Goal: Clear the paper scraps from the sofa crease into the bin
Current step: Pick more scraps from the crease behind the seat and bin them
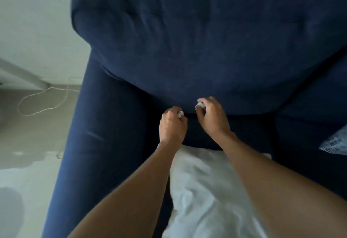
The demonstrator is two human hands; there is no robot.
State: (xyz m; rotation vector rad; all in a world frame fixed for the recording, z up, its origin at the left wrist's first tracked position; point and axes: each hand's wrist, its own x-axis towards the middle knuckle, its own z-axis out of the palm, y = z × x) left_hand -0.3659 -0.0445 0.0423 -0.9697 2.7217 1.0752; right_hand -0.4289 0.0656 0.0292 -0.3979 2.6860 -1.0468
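Note:
Both my hands are at the crease where the dark blue sofa's back cushion (pixel 197 40) meets the seat (pixel 244 130). My left hand (pixel 172 126) is closed around a small white paper scrap (pixel 180 113) that shows between its fingertips. Just to its right, my right hand (pixel 212 117) pinches another crumpled white paper scrap (pixel 199 105) against the bottom of the back cushion. The crease between the hands is dark, and I cannot tell whether more scraps lie in it. No bin is in view.
A white cloth or pillow (pixel 206 190) lies on the seat under my forearms. The sofa's left armrest (pixel 97 134) runs down the frame. A thin white cord (pixel 43 102) loops on the floor at left. A patterned object (pixel 336 141) sits at the right edge.

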